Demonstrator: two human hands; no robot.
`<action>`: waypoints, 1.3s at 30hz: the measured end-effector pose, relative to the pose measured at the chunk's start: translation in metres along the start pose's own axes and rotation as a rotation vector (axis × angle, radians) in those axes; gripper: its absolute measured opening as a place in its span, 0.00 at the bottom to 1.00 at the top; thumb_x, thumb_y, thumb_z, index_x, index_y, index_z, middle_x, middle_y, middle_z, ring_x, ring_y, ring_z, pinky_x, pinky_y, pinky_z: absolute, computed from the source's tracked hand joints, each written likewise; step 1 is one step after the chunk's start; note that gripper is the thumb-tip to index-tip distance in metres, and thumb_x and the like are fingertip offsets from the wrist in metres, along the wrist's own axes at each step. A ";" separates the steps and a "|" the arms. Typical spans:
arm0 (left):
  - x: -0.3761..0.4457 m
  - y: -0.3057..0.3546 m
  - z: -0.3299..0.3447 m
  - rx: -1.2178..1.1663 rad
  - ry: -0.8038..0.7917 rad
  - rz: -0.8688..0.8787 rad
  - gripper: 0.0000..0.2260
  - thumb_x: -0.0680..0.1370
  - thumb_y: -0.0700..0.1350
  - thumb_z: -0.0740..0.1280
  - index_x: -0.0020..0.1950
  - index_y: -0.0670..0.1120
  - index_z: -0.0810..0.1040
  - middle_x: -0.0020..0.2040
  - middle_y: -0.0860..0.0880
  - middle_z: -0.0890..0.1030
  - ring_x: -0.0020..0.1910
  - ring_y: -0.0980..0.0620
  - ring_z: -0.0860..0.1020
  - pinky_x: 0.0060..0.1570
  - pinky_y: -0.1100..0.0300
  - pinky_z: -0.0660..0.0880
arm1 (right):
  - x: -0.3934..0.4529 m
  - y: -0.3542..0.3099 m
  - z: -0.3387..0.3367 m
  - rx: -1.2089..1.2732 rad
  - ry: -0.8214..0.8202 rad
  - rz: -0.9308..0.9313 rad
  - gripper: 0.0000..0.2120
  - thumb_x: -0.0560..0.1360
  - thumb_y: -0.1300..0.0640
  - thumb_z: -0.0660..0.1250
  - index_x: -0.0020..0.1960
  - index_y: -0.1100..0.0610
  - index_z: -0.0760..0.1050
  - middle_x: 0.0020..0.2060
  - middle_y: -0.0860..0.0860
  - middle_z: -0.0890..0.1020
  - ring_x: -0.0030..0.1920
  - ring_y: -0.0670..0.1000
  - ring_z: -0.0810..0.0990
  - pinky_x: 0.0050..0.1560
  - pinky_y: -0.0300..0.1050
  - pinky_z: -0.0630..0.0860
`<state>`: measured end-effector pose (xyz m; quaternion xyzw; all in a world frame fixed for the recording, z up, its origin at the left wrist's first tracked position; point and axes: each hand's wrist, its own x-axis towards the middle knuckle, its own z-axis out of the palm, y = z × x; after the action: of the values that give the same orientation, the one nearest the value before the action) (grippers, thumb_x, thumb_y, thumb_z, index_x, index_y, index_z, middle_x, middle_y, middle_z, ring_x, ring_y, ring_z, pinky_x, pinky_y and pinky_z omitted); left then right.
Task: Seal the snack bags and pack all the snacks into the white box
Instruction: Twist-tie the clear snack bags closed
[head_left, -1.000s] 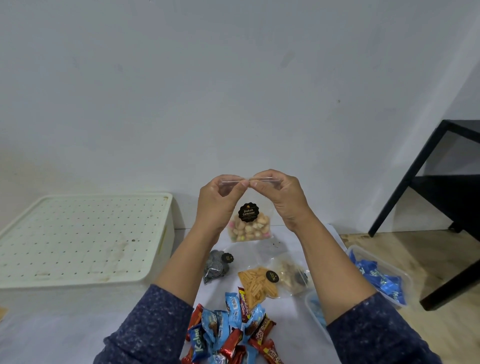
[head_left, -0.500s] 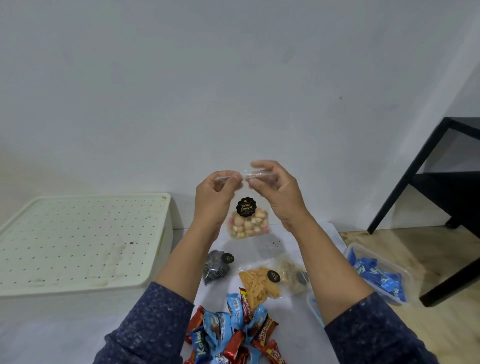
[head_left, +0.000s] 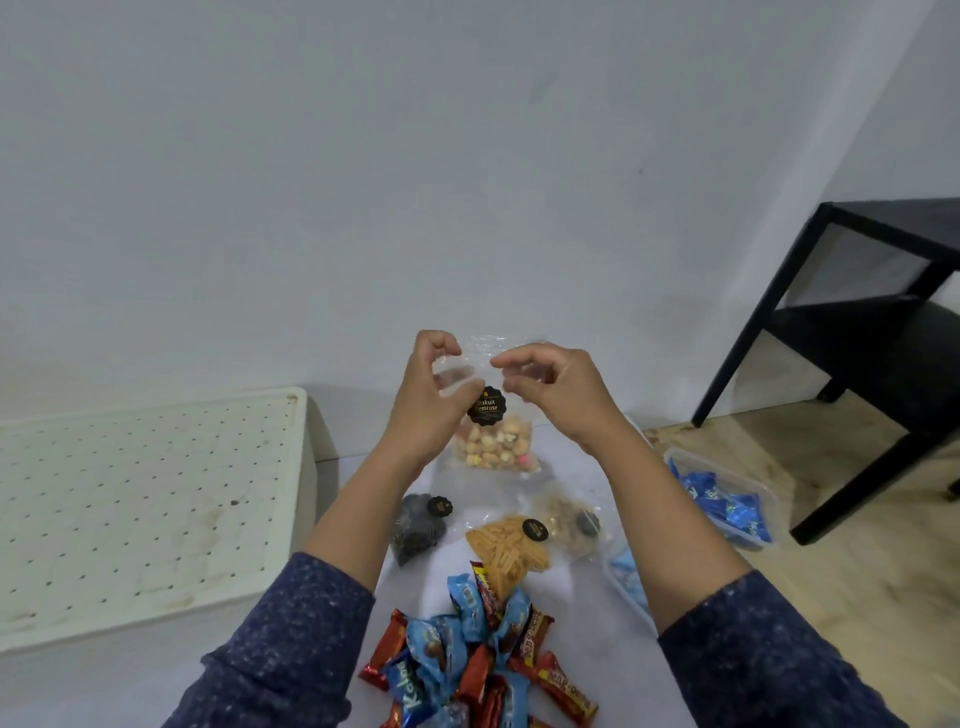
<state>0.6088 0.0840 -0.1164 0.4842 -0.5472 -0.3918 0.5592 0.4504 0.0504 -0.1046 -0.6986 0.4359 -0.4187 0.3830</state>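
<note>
A clear biscuit bag (head_left: 493, 441) with a black round label hangs in the air above the table. My left hand (head_left: 434, 395) pinches its top left edge and my right hand (head_left: 550, 387) pinches its top right edge. Below on the white table (head_left: 571, 597) lie a dark snack bag (head_left: 418, 525), an orange stick-snack bag (head_left: 506, 551) and a brownish snack bag (head_left: 566, 522). A heap of red and blue wrapped bars (head_left: 467, 665) sits nearest me. The white box (head_left: 145, 509), its perforated lid on, stands at the left.
A clear tub of blue-wrapped sweets (head_left: 727, 499) sits at the table's right edge, with another clear tub (head_left: 626, 571) partly hidden by my right forearm. A black shelf frame (head_left: 857, 322) stands on the wooden floor at right. A white wall is close behind.
My hands have lowered a little with the bag and spread apart along its top edge. The view has tilted slightly.
</note>
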 end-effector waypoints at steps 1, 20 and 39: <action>0.001 -0.006 0.001 0.052 -0.046 -0.001 0.13 0.76 0.36 0.66 0.48 0.54 0.68 0.61 0.48 0.69 0.56 0.55 0.76 0.36 0.71 0.76 | 0.000 0.004 -0.002 -0.010 0.015 0.017 0.14 0.72 0.69 0.69 0.46 0.49 0.81 0.40 0.44 0.80 0.42 0.47 0.79 0.50 0.41 0.77; 0.100 -0.150 0.109 0.349 -0.006 -0.246 0.10 0.71 0.36 0.70 0.47 0.50 0.79 0.49 0.51 0.79 0.47 0.56 0.77 0.43 0.75 0.71 | 0.085 0.185 -0.055 -0.143 -0.059 0.262 0.09 0.72 0.68 0.68 0.50 0.60 0.83 0.41 0.48 0.82 0.35 0.33 0.77 0.39 0.23 0.72; 0.146 -0.208 0.134 0.647 0.011 -0.415 0.17 0.74 0.41 0.70 0.62 0.46 0.74 0.57 0.46 0.75 0.57 0.50 0.73 0.47 0.67 0.63 | 0.135 0.262 -0.061 -0.183 -0.198 0.322 0.16 0.72 0.67 0.63 0.54 0.55 0.81 0.42 0.44 0.78 0.39 0.37 0.74 0.42 0.27 0.67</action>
<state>0.5091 -0.1189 -0.2934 0.7383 -0.5298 -0.3011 0.2893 0.3552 -0.1713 -0.2842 -0.6895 0.5385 -0.2400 0.4207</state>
